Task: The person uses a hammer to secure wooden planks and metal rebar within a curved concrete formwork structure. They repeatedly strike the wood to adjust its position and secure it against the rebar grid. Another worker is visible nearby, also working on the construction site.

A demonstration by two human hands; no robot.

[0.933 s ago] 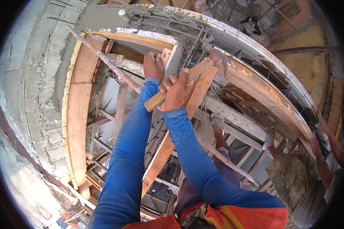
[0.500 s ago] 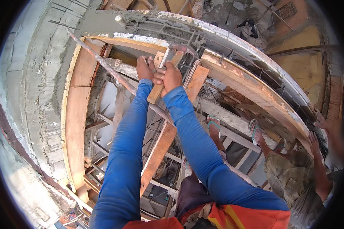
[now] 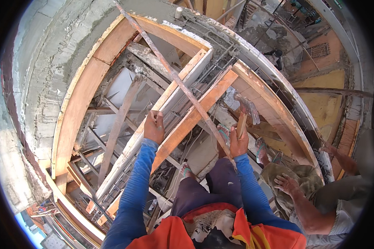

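One hammer [image 3: 242, 121], gripped in right hand [image 3: 239, 143]. Left hand [image 3: 154, 128] half-curled at one long timber [image 3: 165, 98]; cannot tell whether gripping.

White pipe stub [image 3: 178, 13], yellow panel [image 3: 318, 108], 1 co-worker [image 3: 318, 216] at lower right

The location was a building construction site, identified by curved wooden formwork [image 3: 84, 97], exposed steel bars [image 3: 225, 53], rough grey concrete [image 3: 72, 68], timber framing [image 3: 121, 120] and a hammer [image 3: 249, 108].
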